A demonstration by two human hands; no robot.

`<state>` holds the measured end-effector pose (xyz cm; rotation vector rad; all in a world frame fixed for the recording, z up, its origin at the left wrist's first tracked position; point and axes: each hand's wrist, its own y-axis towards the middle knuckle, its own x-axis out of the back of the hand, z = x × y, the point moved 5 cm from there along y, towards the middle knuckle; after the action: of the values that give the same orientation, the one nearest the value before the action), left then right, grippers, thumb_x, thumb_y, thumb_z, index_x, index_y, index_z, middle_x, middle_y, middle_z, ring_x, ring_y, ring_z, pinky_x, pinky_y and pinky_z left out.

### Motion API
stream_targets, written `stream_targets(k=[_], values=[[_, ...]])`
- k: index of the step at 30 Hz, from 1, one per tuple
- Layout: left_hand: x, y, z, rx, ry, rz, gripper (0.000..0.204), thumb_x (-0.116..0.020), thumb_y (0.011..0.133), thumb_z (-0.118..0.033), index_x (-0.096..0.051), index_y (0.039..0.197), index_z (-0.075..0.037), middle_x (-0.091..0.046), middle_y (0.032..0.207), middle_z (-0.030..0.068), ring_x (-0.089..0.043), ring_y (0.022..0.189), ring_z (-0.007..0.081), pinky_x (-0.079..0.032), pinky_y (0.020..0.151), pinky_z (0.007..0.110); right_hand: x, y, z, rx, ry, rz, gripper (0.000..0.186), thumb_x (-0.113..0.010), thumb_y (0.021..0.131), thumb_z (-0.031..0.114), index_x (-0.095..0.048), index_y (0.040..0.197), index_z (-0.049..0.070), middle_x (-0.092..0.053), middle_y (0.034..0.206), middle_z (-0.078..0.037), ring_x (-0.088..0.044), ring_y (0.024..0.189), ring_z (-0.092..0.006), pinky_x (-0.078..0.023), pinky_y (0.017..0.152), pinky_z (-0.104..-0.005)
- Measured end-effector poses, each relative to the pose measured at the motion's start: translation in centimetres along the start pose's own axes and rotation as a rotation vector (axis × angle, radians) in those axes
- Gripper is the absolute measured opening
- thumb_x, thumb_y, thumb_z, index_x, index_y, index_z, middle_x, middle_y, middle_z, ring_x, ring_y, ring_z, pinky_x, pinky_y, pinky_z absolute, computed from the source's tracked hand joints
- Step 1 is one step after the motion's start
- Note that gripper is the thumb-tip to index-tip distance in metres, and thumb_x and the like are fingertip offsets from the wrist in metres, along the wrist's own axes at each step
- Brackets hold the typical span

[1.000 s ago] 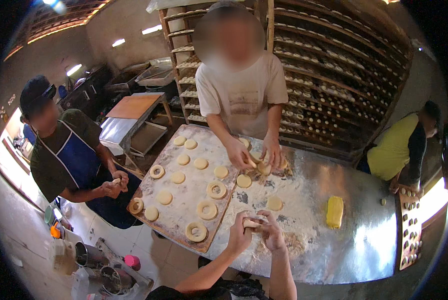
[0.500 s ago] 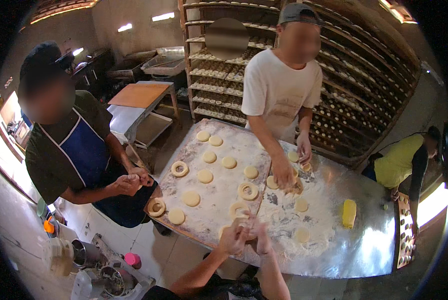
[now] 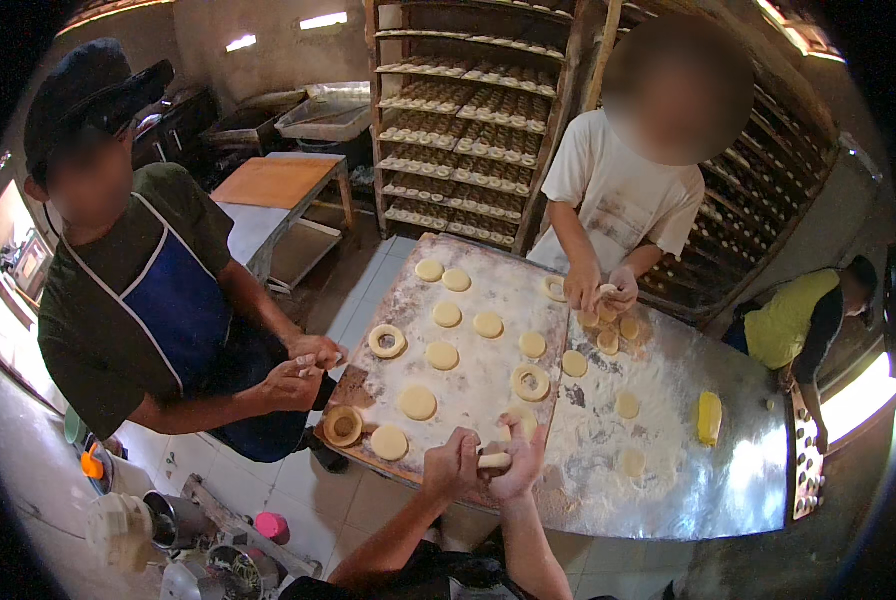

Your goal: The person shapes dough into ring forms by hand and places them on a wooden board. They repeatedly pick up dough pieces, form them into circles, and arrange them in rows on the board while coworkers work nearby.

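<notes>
Over the near edge of the floured table, my left hand (image 3: 453, 463) is closed on one end of a small pale piece of dough (image 3: 495, 461). My right hand (image 3: 519, 466) grips its other end, fingers partly extended. Part of the dough is hidden by my fingers, so its full shape does not show. Just beyond my right hand lies a pale dough piece (image 3: 517, 420), partly covered by the fingers. A dough ring (image 3: 530, 372) rests farther back, and flat dough rounds (image 3: 417, 402) are spread to the left.
Across the table a person in a white shirt (image 3: 618, 190) handles dough. Another in a blue apron (image 3: 183, 290) stands left, hands together. A yellow block (image 3: 708, 418) sits on the metal tabletop (image 3: 688, 500). Behind stand racks (image 3: 458, 130) of dough trays; a third person (image 3: 793, 315) bends over a tray (image 3: 808, 455).
My hands have moved slightly apart, and the dough between them now shows. The person opposite has lifted both hands together from the table with dough. The whole view has shifted a little.
</notes>
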<state>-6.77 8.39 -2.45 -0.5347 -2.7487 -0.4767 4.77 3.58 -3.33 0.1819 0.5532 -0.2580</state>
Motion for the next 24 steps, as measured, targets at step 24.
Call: stream_targets(k=[24], values=[[4.1, 0.2, 4.9, 0.161, 0.827, 0.175, 0.065, -0.075, 0.080, -0.034, -0.051, 0.134, -0.008, -0.054, 0.102, 0.0170, -0.054, 0.095, 0.0352, -0.039, 0.077, 0.051, -2.7, 1.0, -2.0, -0.267, -1.810, 0.043, 0.080, -0.069, 0.081, 0.038, -0.035, 0.149, 0.011, -0.052, 0.122, -0.025, -0.049, 0.119, -0.0398, -0.034, 0.099, -0.0571]])
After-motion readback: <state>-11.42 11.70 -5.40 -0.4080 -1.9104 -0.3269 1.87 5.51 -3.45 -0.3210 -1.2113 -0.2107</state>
